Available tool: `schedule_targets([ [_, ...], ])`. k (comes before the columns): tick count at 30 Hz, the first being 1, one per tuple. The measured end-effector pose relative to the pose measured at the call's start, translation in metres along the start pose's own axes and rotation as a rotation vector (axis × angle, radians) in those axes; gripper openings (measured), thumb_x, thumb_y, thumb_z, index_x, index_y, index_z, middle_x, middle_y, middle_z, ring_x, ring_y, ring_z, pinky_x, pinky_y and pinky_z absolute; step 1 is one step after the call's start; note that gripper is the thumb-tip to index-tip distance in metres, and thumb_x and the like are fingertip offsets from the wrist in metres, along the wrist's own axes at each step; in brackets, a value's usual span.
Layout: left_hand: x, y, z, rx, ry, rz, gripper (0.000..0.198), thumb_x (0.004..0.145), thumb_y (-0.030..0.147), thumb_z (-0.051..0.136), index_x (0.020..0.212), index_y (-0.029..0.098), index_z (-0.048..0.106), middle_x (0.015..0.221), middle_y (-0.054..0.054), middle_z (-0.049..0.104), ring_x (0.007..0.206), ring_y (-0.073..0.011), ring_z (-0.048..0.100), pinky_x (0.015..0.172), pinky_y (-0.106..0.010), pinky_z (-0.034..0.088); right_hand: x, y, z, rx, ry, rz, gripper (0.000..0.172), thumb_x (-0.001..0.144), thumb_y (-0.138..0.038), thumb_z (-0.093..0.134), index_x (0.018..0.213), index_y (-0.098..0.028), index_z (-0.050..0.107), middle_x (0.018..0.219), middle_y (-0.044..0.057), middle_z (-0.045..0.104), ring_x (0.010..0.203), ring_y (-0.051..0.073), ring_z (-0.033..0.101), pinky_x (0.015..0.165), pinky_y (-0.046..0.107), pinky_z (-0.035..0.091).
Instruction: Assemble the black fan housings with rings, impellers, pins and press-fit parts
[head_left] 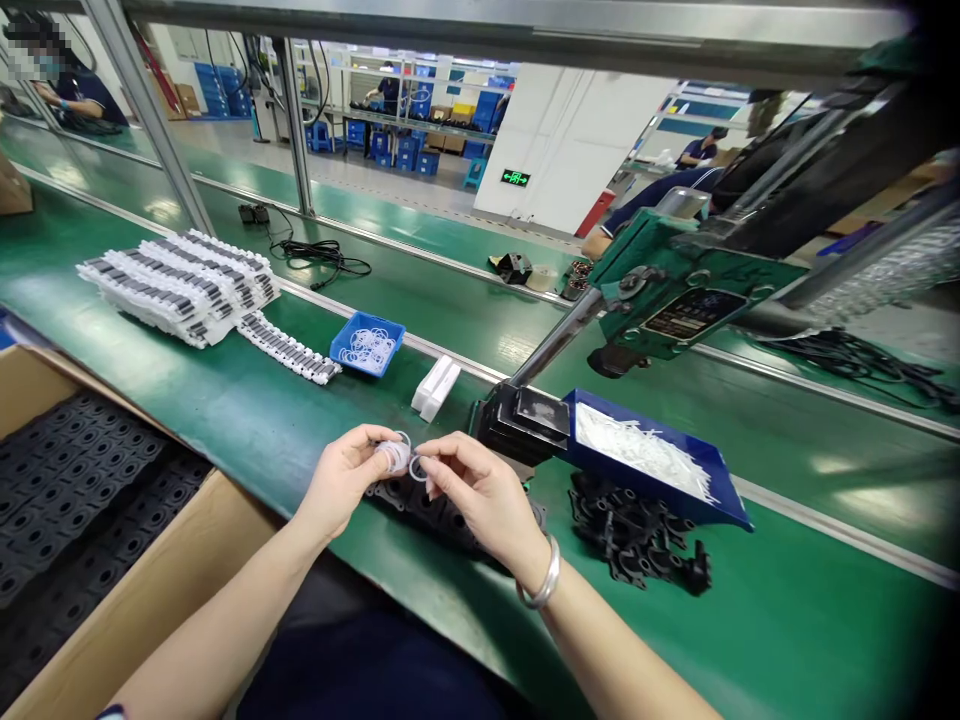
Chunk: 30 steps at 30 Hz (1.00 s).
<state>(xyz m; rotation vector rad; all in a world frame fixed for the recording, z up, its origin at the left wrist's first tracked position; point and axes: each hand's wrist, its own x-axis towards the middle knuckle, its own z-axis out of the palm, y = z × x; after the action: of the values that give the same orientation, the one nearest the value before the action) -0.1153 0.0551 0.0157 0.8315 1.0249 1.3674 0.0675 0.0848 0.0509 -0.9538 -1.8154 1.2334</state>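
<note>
My left hand point(346, 476) pinches several thin white rings point(395, 455) between thumb and fingers. Close beside it, my right hand point(480, 490) grips one similar ring point(418, 467) at its fingertips. Both hands hover over a row of black plastic parts point(427, 512) on the green bench, partly hidden by the right hand. A blue tray point(400, 336) with more white rings sits farther back on the left. Just behind the hands stands a small white block point(436, 387).
A green press point(675, 290) rises at the right above its black base point(525, 420). Near it are a blue bin point(731, 490) of white strips and a pile of black parts point(637, 535). Stacked white-and-black strips point(180, 285) lie left; a cardboard box point(172, 560) holds black parts.
</note>
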Motion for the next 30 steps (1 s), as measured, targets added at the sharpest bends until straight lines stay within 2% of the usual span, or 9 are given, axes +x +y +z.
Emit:
schedule_targets([
  [4,0.0,0.003,-0.025,0.038,0.153,0.069,0.033,0.076,0.037,0.081,0.098,0.015,0.068,0.09,-0.005,0.073,0.087,-0.017,0.07,0.083,-0.031,0.059,0.011,0.004,0.0,-0.042,0.088,0.038,0.019,0.091,-0.034,0.062,0.102,-0.02,0.069,0.081,0.001,0.066,0.066,0.012,0.061,0.064,0.024,0.051],
  [7,-0.003,0.007,-0.046,0.099,0.23,0.106,0.034,0.077,0.038,0.08,0.099,0.015,0.067,0.094,-0.007,0.074,0.093,-0.0205,0.071,0.086,-0.035,0.06,0.026,0.015,0.003,-0.167,0.009,0.049,0.012,0.09,-0.029,0.063,0.094,-0.02,0.07,0.084,0.002,0.07,0.072,0.014,0.064,0.069,0.026,0.052],
  [9,-0.006,0.009,-0.057,0.121,0.257,0.106,0.034,0.078,0.038,0.08,0.099,0.014,0.068,0.096,-0.008,0.074,0.095,-0.0218,0.072,0.086,-0.035,0.059,0.038,0.024,0.01,-0.268,-0.075,0.006,0.01,0.09,-0.024,0.062,0.089,-0.02,0.071,0.085,0.002,0.071,0.077,0.014,0.066,0.075,0.027,0.052],
  [14,-0.011,0.007,-0.071,0.162,0.269,0.084,0.032,0.077,0.038,0.079,0.097,0.015,0.068,0.094,-0.008,0.076,0.093,-0.0224,0.072,0.087,-0.035,0.059,0.065,0.038,0.031,-0.392,-0.199,-0.094,0.008,0.089,-0.017,0.064,0.085,-0.02,0.071,0.087,0.002,0.072,0.084,0.014,0.066,0.084,0.028,0.051],
  [16,-0.012,0.005,-0.074,0.22,0.25,0.078,0.031,0.079,0.038,0.078,0.098,0.016,0.068,0.094,-0.009,0.076,0.094,-0.0228,0.072,0.088,-0.035,0.058,0.072,0.04,0.036,-0.411,-0.214,-0.1,0.007,0.088,-0.016,0.065,0.085,-0.019,0.071,0.089,0.003,0.07,0.086,0.015,0.065,0.086,0.029,0.051],
  [20,-0.014,0.004,-0.076,0.357,0.166,0.094,0.026,0.087,0.037,0.069,0.102,0.016,0.067,0.102,-0.011,0.076,0.098,-0.0239,0.072,0.092,-0.036,0.056,0.074,0.039,0.033,-0.483,-0.186,-0.139,0.011,0.091,-0.019,0.063,0.1,-0.019,0.069,0.099,0.006,0.066,0.087,0.016,0.063,0.085,0.031,0.052],
  [24,-0.011,0.008,-0.072,0.604,0.013,0.255,0.02,0.093,0.027,0.057,0.107,0.02,0.07,0.111,-0.01,0.073,0.105,-0.0232,0.069,0.095,-0.036,0.054,0.063,0.036,0.023,-0.566,-0.15,-0.185,0.022,0.096,-0.02,0.051,0.116,-0.018,0.062,0.103,0.007,0.068,0.092,0.018,0.063,0.089,0.037,0.054],
  [27,-0.004,0.007,-0.066,0.786,-0.135,0.387,0.022,0.091,0.021,0.057,0.106,0.023,0.073,0.11,-0.008,0.074,0.109,-0.0232,0.067,0.1,-0.037,0.052,0.052,0.037,0.017,-0.573,-0.215,-0.219,0.031,0.098,-0.018,0.046,0.127,-0.02,0.056,0.112,0.008,0.069,0.106,0.021,0.061,0.097,0.042,0.053],
  [30,0.003,0.003,-0.062,0.865,-0.217,0.423,0.024,0.09,0.018,0.055,0.106,0.024,0.073,0.109,-0.005,0.075,0.111,-0.023,0.066,0.105,-0.037,0.05,0.045,0.04,0.015,-0.576,-0.278,-0.265,0.034,0.1,-0.017,0.041,0.13,-0.022,0.055,0.12,0.008,0.067,0.113,0.021,0.059,0.101,0.044,0.051],
])
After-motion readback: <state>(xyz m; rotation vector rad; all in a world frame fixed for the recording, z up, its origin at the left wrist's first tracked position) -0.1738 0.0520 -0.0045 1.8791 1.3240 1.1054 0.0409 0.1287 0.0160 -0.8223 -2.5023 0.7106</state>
